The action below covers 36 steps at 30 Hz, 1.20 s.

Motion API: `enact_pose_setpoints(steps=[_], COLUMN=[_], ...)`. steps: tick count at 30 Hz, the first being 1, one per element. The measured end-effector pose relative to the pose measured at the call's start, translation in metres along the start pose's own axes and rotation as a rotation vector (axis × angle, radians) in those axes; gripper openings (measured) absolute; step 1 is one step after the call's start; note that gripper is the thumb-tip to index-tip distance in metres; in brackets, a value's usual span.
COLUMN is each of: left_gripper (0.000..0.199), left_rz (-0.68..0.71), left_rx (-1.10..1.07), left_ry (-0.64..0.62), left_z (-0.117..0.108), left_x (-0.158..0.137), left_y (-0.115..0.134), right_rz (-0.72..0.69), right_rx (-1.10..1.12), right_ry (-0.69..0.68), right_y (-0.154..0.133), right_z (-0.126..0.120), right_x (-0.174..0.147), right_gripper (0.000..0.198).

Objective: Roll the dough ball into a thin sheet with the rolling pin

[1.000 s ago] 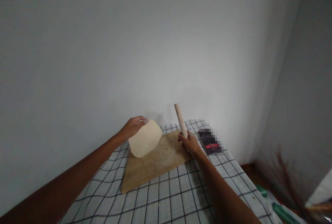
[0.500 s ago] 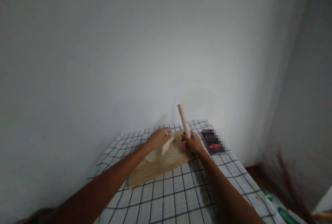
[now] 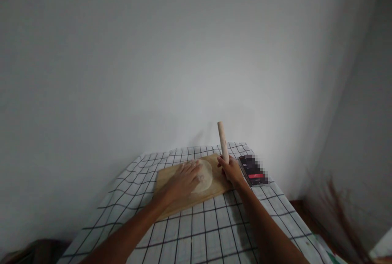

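A flat round of pale dough (image 3: pixel 207 177) lies on a wooden board (image 3: pixel 167 177). My left hand (image 3: pixel 187 176) rests flat over the dough's left part, its fingers stretched out and hiding some of it. At the board's right end my right hand (image 3: pixel 230 169) is wrapped round the lower end of a wooden rolling pin (image 3: pixel 223 141). The pin points upward, tilted a little to the left, and stands clear of the dough.
A phone (image 3: pixel 252 171) with a partly blurred screen lies right of my right hand. The board sits on a black-and-white checked tablecloth (image 3: pixel 196 231). Behind the table rises a plain wall (image 3: pixel 196 72). Thin reddish-brown stalks (image 3: pixel 339 207) stand beyond the right edge.
My left hand was lifting an edge of the dough; now the round lies flat under its spread fingers. My right hand keeps the rolling pin, which has swung slightly more upright.
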<state>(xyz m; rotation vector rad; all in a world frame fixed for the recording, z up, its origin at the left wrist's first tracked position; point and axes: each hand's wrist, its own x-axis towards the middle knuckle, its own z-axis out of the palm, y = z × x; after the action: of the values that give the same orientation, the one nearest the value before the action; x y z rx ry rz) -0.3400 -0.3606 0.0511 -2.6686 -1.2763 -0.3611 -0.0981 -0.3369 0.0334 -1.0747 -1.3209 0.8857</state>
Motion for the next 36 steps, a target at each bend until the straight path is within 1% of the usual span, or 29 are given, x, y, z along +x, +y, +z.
enact_pose_setpoints(steps=[2,4,8,10,12,13,15,19,20,21,23,25,26,27,29,32,34,36], left_gripper=[0.053,0.054,0.056,0.053,0.047,0.043,0.037,0.034,0.033,0.032,0.031,0.035,0.038,0.039,0.038,0.033,0.036,0.043], left_rz=[0.027,0.026,-0.044,-0.079,-0.122,-0.144,-0.184,-0.278,-0.270,-0.236,-0.088,0.054,0.092,0.103,0.076,0.040,0.050,0.088], left_rx=[0.005,-0.029,-0.188,-0.271,-0.330,-0.351,-0.386,-0.470,-0.473,-0.459,-0.419,-0.385,-0.378,-0.374,-0.372,-0.390,-0.377,-0.345], left_ry=[-0.006,-0.033,-0.133,-0.138,-0.114,-0.093,-0.035,0.181,0.214,0.213,0.139,0.066,0.054,0.059,0.085,0.113,0.134,0.136], left_z=[0.004,-0.005,-0.032,-0.041,-0.048,-0.051,-0.059,-0.076,-0.078,-0.079,-0.073,-0.063,-0.058,-0.054,-0.048,-0.045,-0.044,-0.044], left_x=[-0.021,-0.044,-0.095,-0.117,-0.129,-0.131,-0.124,-0.086,-0.077,-0.070,-0.062,-0.064,-0.067,-0.071,-0.079,-0.085,-0.087,-0.090], left_y=[0.000,-0.006,-0.035,-0.051,-0.062,-0.065,-0.066,-0.058,-0.056,-0.054,-0.050,-0.046,-0.044,-0.043,-0.043,-0.046,-0.048,-0.048], right_rz=[0.001,0.002,0.001,0.000,-0.005,-0.011,-0.036,-0.119,-0.136,-0.150,-0.176,-0.193,-0.194,-0.189,-0.161,-0.098,-0.069,-0.061], right_rx=[-0.019,-0.038,-0.088,-0.120,-0.158,-0.181,-0.238,-0.377,-0.408,-0.442,-0.526,-0.607,-0.630,-0.635,-0.594,-0.525,-0.515,-0.520], right_ry=[-0.008,-0.013,-0.027,-0.035,-0.039,-0.040,-0.046,-0.119,-0.151,-0.184,-0.236,-0.278,-0.299,-0.314,-0.335,-0.350,-0.375,-0.401], right_y=[-0.001,-0.001,0.000,0.000,-0.002,-0.003,-0.007,-0.022,-0.027,-0.032,-0.043,-0.053,-0.057,-0.060,-0.063,-0.061,-0.058,-0.056], right_z=[0.000,-0.001,-0.001,-0.001,-0.002,-0.002,-0.001,0.003,0.004,0.005,0.006,0.005,0.003,0.002,0.001,0.005,0.010,0.015], right_x=[-0.001,-0.002,-0.001,-0.002,-0.003,-0.005,-0.007,-0.014,-0.015,-0.018,-0.023,-0.030,-0.033,-0.038,-0.048,-0.066,-0.079,-0.092], right_gripper=[0.042,0.044,0.046,0.047,0.049,0.050,0.050,0.048,0.046,0.044,0.039,0.037,0.037,0.038,0.039,0.041,0.040,0.038])
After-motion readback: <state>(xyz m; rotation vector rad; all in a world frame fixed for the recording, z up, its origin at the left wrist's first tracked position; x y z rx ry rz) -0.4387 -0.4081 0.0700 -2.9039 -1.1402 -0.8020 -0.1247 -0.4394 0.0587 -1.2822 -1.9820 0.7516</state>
